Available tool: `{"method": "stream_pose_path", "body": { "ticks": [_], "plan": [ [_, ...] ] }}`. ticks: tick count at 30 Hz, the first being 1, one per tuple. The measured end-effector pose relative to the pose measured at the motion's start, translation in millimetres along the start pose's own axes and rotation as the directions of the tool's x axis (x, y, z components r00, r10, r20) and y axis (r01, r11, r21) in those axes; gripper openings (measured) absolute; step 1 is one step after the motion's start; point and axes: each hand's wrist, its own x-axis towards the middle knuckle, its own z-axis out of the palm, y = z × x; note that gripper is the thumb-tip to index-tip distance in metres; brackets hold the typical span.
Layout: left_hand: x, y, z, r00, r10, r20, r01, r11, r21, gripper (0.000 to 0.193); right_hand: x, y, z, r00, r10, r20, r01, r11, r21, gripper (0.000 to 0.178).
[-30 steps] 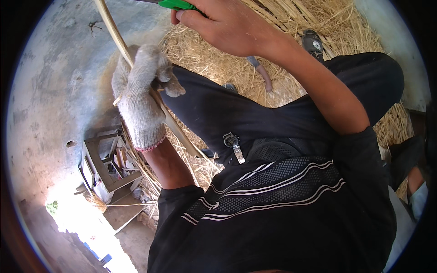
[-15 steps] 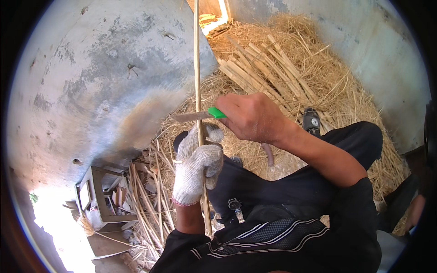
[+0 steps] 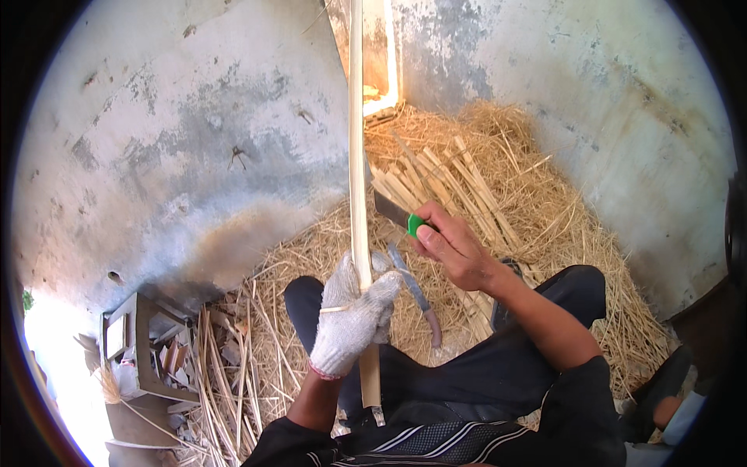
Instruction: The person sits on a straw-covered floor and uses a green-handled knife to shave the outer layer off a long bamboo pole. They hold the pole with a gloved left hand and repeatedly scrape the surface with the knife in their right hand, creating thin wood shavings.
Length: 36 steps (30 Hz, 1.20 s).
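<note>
The person is sitting low among straw, dark trousers spread in front of them. Their left hand (image 3: 354, 319), in a white knitted work glove, is wrapping its fingers (image 3: 381, 292) tight around a long pale bamboo strip (image 3: 356, 156), holding it near its lower end. The strip is standing almost upright, running from between the knees up past the top of the view, in front of the stained grey concrete wall (image 3: 179, 156).

Their bare right hand (image 3: 455, 249) is gripping the green handle of a knife with a dark flat blade (image 3: 393, 212), fingers closed round it. The blade is pointing left and meeting the right edge of the strip just above the gloved hand.

Just below the two hands, a curved sickle-like tool with a reddish handle (image 3: 420, 300) is lying on the straw beside the person's leg. Behind the knife, a bundle of split pale bamboo slats (image 3: 443, 183) is resting on the heap of dry yellow straw (image 3: 545, 202) that is covering the floor. At the lower left, a small grey wooden crate (image 3: 128, 342) is sitting among loose thin sticks (image 3: 233, 366).
</note>
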Motion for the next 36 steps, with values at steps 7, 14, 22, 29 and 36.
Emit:
{"method": "stream_pose_path", "body": {
  "ticks": [7, 14, 22, 29, 36],
  "plan": [
    [-10.5, 4.3, 16.9, 0.981, -0.083, 0.175, 0.122, 0.966, -0.228, 0.038, 8.7, 2.6, 7.7, 0.911, -0.3, -0.282, 0.177, 0.904, -0.388, 0.044],
    [-17.1, 1.9, 27.4, 0.937, -0.221, 0.271, 0.311, 0.881, -0.357, 0.036, 2.3, 7.3, 12.7, 0.867, -0.33, -0.375, 0.051, 0.805, -0.591, 0.042],
    [-23.1, -29.8, 24.0, 0.917, -0.203, 0.344, 0.363, 0.785, -0.502, 0.037, 46.1, 52.6, -19.6, 0.865, -0.301, -0.401, -0.172, 0.572, -0.802, 0.036],
    [-11.6, -22.5, 3.3, 0.87, -0.028, 0.491, 0.385, 0.661, -0.644, 0.041, 20.8, 21.3, 19.8, 0.876, -0.363, -0.318, 0.066, 0.743, -0.666, 0.041],
    [-31.0, -42.5, 14.5, 0.857, -0.089, 0.507, 0.445, 0.624, -0.643, 0.042, 54.6, 48.6, -4.4, 0.895, -0.042, -0.445, -0.228, 0.813, -0.535, 0.046]
  ]
}}
